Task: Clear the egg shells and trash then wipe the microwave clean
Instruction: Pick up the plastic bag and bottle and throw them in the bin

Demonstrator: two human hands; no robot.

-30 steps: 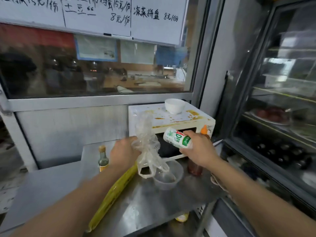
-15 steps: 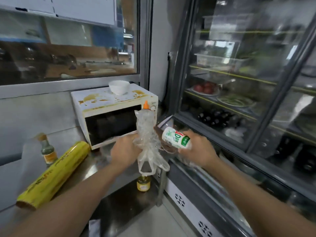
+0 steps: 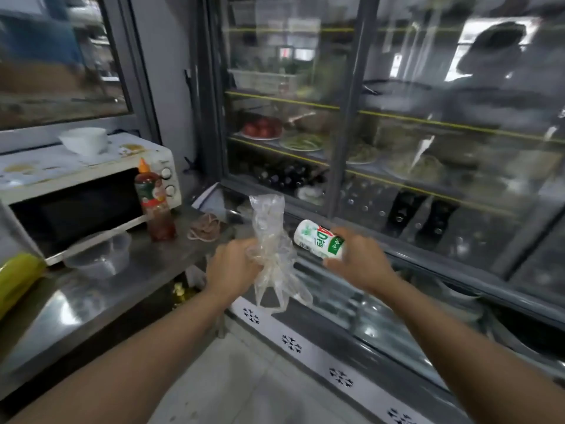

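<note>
My left hand (image 3: 234,266) grips a crumpled clear plastic bag (image 3: 270,249) that sticks up and hangs down from my fist. My right hand (image 3: 359,260) holds a small white and green drink bottle (image 3: 319,242), tilted with its top to the left. Both hands are out past the right end of the steel counter (image 3: 101,301), in front of the fridge. The white microwave (image 3: 91,179) with yellow stains on its top stands at the left, with a white bowl (image 3: 84,140) on it.
A red sauce bottle (image 3: 154,203) and a clear plastic container (image 3: 99,255) stand before the microwave. A yellow cling film roll (image 3: 16,278) lies at the far left. Rubber bands (image 3: 204,229) lie near the counter's end. A glass-door fridge (image 3: 397,148) fills the right.
The view has swung right, from the microwave toward the fridge. Both hands kept their hold on the bag and the bottle and moved off the counter's end.
</note>
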